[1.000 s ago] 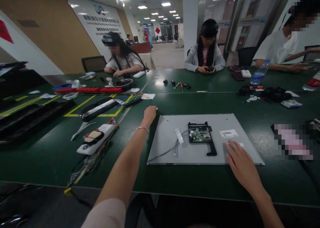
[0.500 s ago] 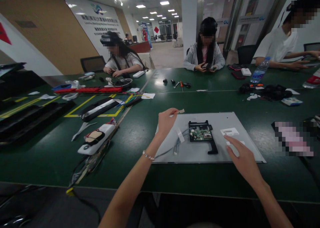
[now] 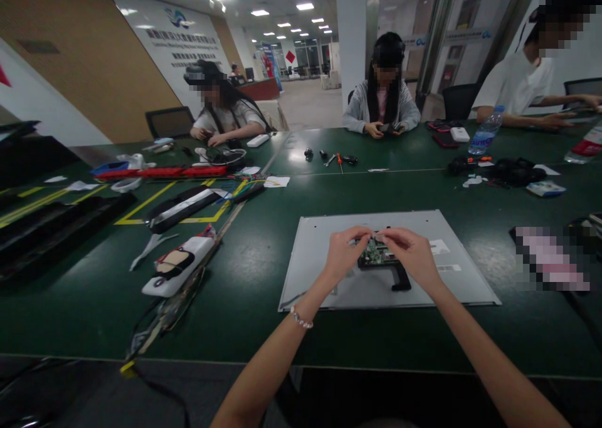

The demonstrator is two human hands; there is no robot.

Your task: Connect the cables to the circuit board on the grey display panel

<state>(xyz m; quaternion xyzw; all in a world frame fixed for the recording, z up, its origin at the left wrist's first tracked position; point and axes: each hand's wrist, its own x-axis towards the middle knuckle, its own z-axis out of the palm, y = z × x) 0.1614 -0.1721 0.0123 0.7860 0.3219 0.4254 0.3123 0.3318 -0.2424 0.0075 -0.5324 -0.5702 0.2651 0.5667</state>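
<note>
A pale flat panel (image 3: 348,293) lies on the green table, with a green circuit board (image 3: 371,251) in a black frame (image 3: 401,277) on it. Over the board's upper edge, my left hand (image 3: 347,251) is closed in a pinch on a small pale strip (image 3: 377,236). My right hand (image 3: 411,252) meets it there, its fingertips pinched at the strip's other side. The fingers partly cover both strip and board. White labels (image 3: 439,247) are stuck on the panel, to the right of my right hand.
A white device with cables (image 3: 181,268) and long black trays (image 3: 56,234) lie left on the green table (image 3: 244,328). Tools (image 3: 339,161) lie farther back. A bottle (image 3: 486,132) stands back right; a pixelated pink object (image 3: 550,259) lies right. Three people sit across the table.
My left hand has moved right and down with the strip, over the board. My right hand has moved up and left from the labels, and its fingers have closed at the strip.
</note>
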